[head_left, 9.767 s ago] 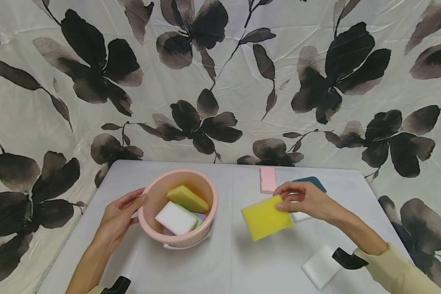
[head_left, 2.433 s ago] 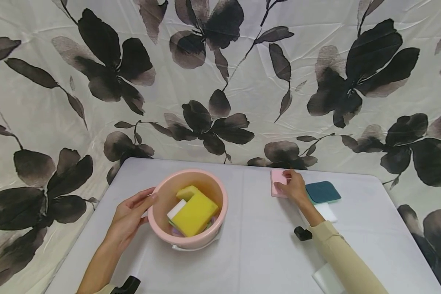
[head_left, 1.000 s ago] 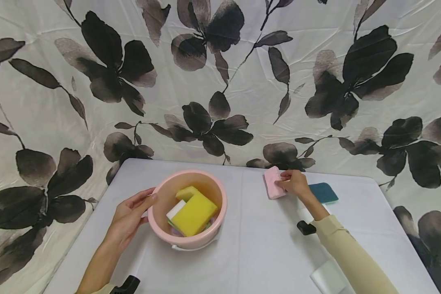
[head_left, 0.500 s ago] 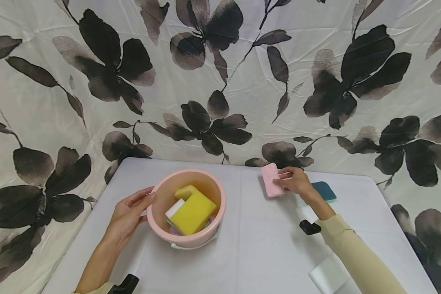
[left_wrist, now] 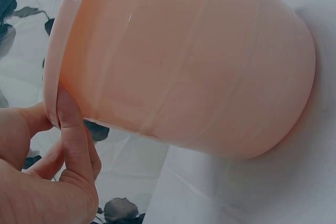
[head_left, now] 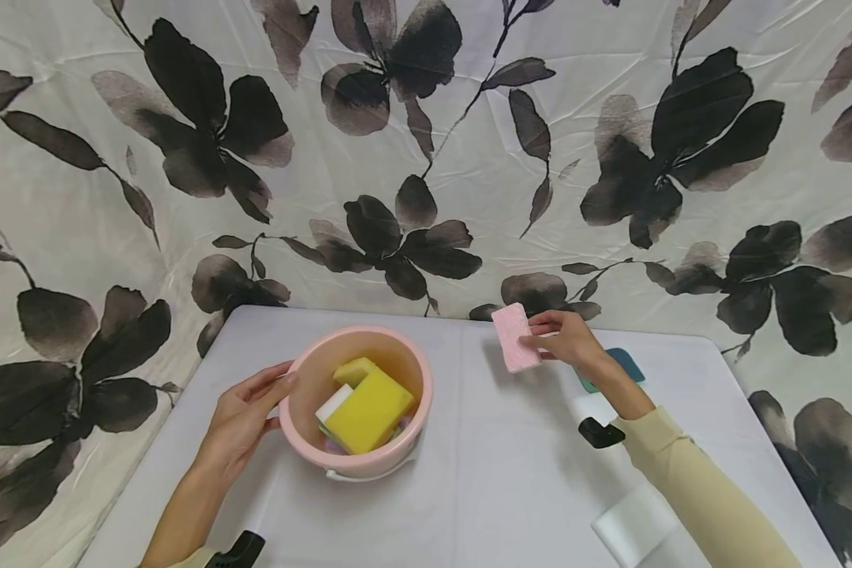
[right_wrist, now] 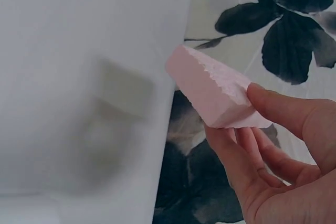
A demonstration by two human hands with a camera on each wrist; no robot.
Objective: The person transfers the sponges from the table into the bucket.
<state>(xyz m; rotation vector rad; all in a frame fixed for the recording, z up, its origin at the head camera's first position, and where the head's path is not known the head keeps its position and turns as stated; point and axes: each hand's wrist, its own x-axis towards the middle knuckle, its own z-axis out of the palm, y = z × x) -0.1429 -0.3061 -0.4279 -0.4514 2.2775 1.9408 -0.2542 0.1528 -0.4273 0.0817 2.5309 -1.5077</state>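
My left hand point(head_left: 244, 418) pinches the rim of a pink bucket point(head_left: 294, 426) on its left side; in the left wrist view the thumb and fingers point(left_wrist: 73, 135) lie either side of that rim. Inside the bucket a yellow sponge point(head_left: 372, 410) lies on top, with another yellow one, a white one and a bit of purple partly hidden beneath. My right hand point(head_left: 564, 339) holds a pink sponge point(head_left: 514, 338) by its right edge, raised above the table near the far edge. The right wrist view shows the pink sponge point(right_wrist: 215, 90) between thumb and fingers, its shadow on the tabletop.
Behind the right wrist lies a dark teal sponge point(head_left: 626, 364), partly covered, with a white piece near it. A white sponge point(head_left: 635, 525) sits at the front right beside the sleeve. The bucket's white handle point(head_left: 372, 476) hangs in front. A floral cloth point(head_left: 412, 158) rises behind the table.
The yellow sponge held earlier is now in the bucket. My right hand has since gripped the pink sponge, lifted it off the table and tilted it. The left hand stays at the rim.
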